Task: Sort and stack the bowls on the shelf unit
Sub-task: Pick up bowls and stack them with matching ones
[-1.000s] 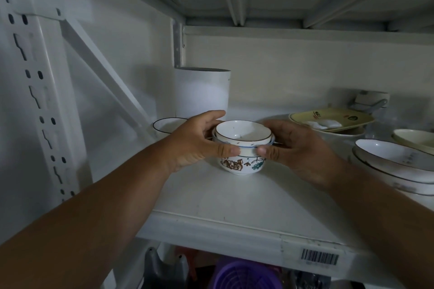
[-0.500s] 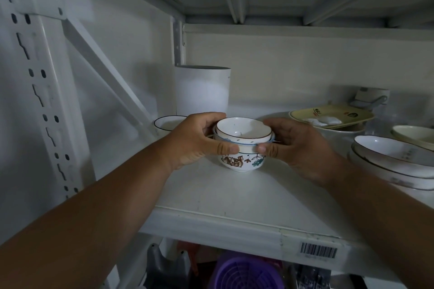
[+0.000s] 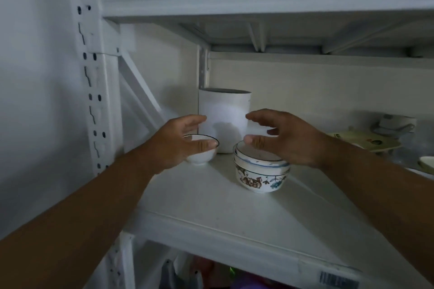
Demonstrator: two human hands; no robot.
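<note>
stacked bowls (image 3: 261,169), white shelf (image 3: 234,213), pale wall (image 3: 35,77)

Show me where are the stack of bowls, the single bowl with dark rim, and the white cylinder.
stack of bowls (image 3: 259,177): head view, painted side of bottom bowl.
single bowl (image 3: 203,156): head view, its white outer wall.
white cylinder (image 3: 223,108): head view, its front wall.

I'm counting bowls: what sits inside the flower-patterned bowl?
At least two bowls are nested in the flower-patterned bowl: a blue-rimmed bowl and a white one on top. The right hand hovers over them, hiding the far rims, so any more cannot be seen.
</note>
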